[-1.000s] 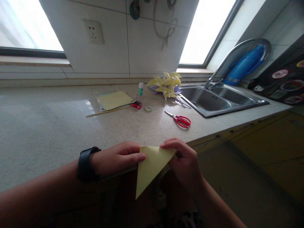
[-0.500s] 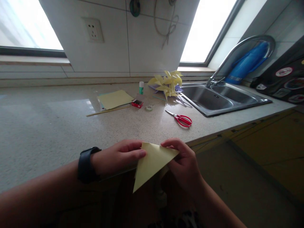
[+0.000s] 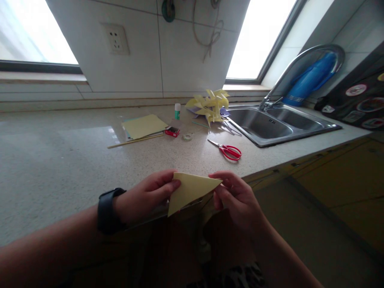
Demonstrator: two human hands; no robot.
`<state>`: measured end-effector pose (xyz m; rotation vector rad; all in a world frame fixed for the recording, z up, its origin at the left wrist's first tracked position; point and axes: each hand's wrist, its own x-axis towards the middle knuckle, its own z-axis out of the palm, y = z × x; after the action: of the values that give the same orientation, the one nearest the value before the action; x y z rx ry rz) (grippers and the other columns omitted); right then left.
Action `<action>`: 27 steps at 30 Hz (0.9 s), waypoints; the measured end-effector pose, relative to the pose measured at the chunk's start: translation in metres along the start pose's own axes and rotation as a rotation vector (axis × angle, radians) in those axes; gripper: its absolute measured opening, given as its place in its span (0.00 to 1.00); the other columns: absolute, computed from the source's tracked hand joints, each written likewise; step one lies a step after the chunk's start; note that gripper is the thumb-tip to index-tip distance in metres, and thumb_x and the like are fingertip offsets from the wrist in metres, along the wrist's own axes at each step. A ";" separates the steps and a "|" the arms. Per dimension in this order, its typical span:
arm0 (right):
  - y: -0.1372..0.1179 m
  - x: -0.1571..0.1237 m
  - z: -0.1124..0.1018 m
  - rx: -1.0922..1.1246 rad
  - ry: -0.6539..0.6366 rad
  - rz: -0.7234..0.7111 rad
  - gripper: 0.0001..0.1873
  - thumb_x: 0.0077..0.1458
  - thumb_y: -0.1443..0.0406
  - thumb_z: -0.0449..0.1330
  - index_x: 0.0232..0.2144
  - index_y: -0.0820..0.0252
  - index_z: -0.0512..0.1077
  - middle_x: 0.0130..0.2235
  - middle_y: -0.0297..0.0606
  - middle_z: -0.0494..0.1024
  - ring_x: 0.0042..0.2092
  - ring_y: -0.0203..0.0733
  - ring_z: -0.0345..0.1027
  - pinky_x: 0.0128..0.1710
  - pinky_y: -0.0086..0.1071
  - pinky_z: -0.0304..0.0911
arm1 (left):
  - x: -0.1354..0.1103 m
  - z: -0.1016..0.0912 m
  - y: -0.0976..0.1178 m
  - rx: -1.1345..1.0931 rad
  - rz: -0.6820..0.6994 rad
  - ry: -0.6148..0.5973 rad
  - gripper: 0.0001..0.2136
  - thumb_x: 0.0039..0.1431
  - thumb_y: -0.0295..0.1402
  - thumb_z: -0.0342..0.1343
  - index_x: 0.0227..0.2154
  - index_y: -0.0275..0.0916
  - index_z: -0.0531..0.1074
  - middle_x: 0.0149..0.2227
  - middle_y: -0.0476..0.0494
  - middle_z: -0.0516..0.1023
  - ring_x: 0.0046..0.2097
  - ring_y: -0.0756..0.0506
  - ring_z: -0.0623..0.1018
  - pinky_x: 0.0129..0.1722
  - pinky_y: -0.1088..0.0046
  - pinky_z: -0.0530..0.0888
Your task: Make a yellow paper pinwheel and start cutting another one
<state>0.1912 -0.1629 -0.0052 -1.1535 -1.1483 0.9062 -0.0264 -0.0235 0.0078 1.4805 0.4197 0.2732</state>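
A sheet of pale yellow paper (image 3: 192, 189), folded into a triangle, is held just in front of the counter's edge. My left hand (image 3: 157, 190), with a dark watch on its wrist, pinches the paper's left corner between thumb and fingers. At the pointed right corner, the fingers of my right hand (image 3: 237, 196) are closed, thumb below and index finger above. Beyond the hands on the counter lie red-handled scissors (image 3: 228, 152), partly spread. Several yellow paper pinwheels (image 3: 211, 106) lie in a heap by the sink.
A stack of coloured paper (image 3: 145, 126) lies on the counter (image 3: 75, 160) beside a thin wooden stick (image 3: 135, 141). Near it are a glue stick (image 3: 177, 112), a small red box (image 3: 172, 131) and a tape roll (image 3: 187, 137). A steel sink (image 3: 270, 138) is at the right.
The folded paper has tilted and risen slightly, so its lower point sits higher. My right fingers have shifted their hold at the right corner, while my left hand keeps its pinch.
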 end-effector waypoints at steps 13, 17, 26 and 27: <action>-0.018 0.007 -0.012 0.091 -0.056 -0.018 0.17 0.64 0.66 0.62 0.55 0.47 0.72 0.42 0.35 0.79 0.32 0.33 0.75 0.30 0.26 0.70 | -0.002 -0.011 0.011 0.799 0.496 0.146 0.11 0.72 0.29 0.47 0.50 0.43 0.72 0.40 0.48 0.80 0.39 0.51 0.78 0.39 0.75 0.73; -0.016 0.008 -0.010 0.145 -0.034 -0.001 0.15 0.64 0.64 0.63 0.53 0.48 0.74 0.43 0.36 0.80 0.31 0.33 0.76 0.29 0.27 0.70 | 0.000 -0.014 0.008 0.905 0.571 0.211 0.12 0.71 0.26 0.47 0.52 0.42 0.71 0.45 0.44 0.81 0.42 0.49 0.81 0.42 0.74 0.76; -0.009 0.012 0.005 0.257 0.013 0.042 0.13 0.60 0.62 0.67 0.48 0.49 0.77 0.35 0.31 0.82 0.27 0.29 0.75 0.26 0.22 0.68 | 0.000 -0.012 0.006 0.940 0.607 0.185 0.13 0.70 0.25 0.51 0.54 0.40 0.71 0.49 0.41 0.82 0.48 0.48 0.82 0.47 0.74 0.77; -0.009 0.013 0.007 0.264 0.032 0.048 0.12 0.60 0.62 0.67 0.46 0.50 0.78 0.32 0.30 0.81 0.26 0.29 0.74 0.26 0.22 0.67 | 0.000 -0.012 0.006 0.943 0.618 0.172 0.13 0.69 0.25 0.52 0.54 0.39 0.72 0.49 0.41 0.82 0.48 0.48 0.82 0.47 0.74 0.77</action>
<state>0.1869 -0.1513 0.0061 -0.9787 -0.9460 1.0387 -0.0310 -0.0126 0.0131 2.5174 0.2092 0.7664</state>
